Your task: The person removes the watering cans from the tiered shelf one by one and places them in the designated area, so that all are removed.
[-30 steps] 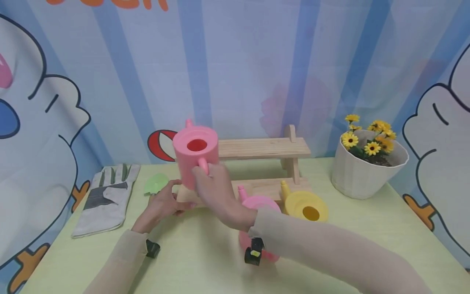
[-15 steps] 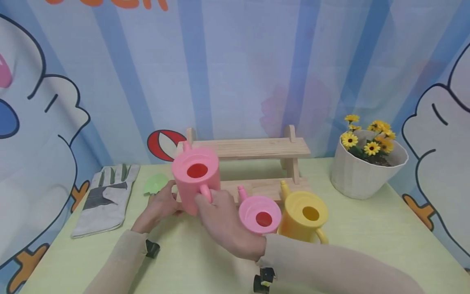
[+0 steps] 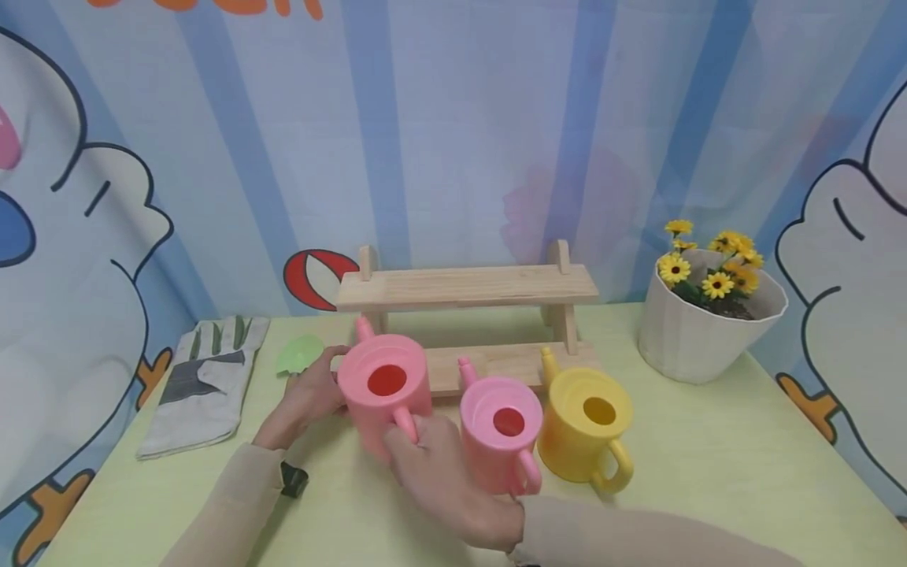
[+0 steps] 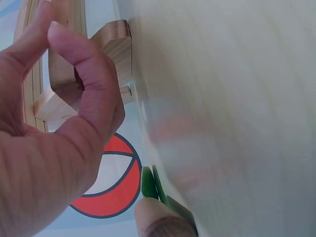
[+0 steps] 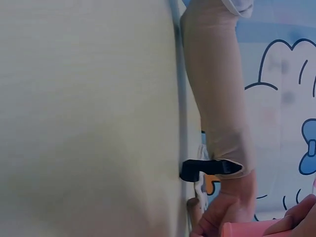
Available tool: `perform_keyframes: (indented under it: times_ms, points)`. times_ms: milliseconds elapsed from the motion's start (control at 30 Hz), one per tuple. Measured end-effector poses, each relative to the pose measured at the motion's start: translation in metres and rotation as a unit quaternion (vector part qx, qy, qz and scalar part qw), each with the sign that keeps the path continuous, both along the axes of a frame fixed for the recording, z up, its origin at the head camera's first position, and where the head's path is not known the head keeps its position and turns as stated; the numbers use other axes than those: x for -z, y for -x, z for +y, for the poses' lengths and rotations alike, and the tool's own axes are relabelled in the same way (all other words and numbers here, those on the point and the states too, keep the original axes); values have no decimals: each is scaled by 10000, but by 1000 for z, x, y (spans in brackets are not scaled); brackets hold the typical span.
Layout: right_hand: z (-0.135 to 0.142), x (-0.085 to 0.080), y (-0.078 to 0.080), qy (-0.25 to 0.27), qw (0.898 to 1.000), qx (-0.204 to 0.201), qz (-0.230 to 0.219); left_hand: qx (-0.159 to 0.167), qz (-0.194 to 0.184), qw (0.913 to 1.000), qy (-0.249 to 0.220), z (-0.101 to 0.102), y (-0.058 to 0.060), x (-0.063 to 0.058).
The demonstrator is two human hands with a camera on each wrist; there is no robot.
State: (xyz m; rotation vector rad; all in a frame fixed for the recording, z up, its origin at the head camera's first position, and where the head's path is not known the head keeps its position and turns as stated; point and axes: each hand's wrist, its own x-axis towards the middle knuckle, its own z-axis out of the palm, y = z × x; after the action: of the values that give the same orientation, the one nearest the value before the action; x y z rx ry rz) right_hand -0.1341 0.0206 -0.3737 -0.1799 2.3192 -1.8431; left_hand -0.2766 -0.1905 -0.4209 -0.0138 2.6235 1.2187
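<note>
My right hand (image 3: 449, 476) grips the handle of a pink watering can (image 3: 363, 417), left of the other cans. In the right wrist view only an edge of this can (image 5: 252, 230) shows at the bottom. My left hand (image 3: 312, 390) is at the left end of the two-tier wooden stand (image 3: 468, 290), partly behind the can. The left wrist view shows its thumb and fingers curled round the end of a wooden board (image 4: 64, 81). A second, lighter pink watering can (image 3: 485, 457) and a yellow watering can (image 3: 567, 445) stand in front of the stand.
Left of the stand lie a green garden tool (image 3: 301, 354) with a wooden handle (image 4: 153, 212) and a grey-white glove (image 3: 201, 402). At the right stands a white pot (image 3: 683, 346) with yellow flowers (image 3: 718, 285). A printed cloth (image 3: 460, 118) hangs behind the table.
The right hand has brought the pink watering can down and toward the person, from above the stand to in front of it. The left hand has stayed at the stand's left end.
</note>
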Motion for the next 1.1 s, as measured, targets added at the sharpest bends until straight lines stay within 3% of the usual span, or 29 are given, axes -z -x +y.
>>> perform_keyframes:
  times_ms: [133, 333, 600, 867, 1100]
  points:
    - [2, 15, -5, 137, 9997, 122, 151, -225, -147, 9992, 291, 1, 0, 0]
    - [2, 33, -12, 421, 9988, 190, -137, -328, -190, 9982, 469, 1, 1, -1]
    - [1, 45, -13, 525, 9969, 291, -511, -239, -166, 9992, 260, 0, 0, 1]
    - [0, 52, -13, 561, 9971, 358, -362, -209, -208, 9994, 176, -1, -1, 2]
    - [-1, 58, -14, 643, 9950, 416, -644, -256, -304, 9992, 102, 0, -1, 2]
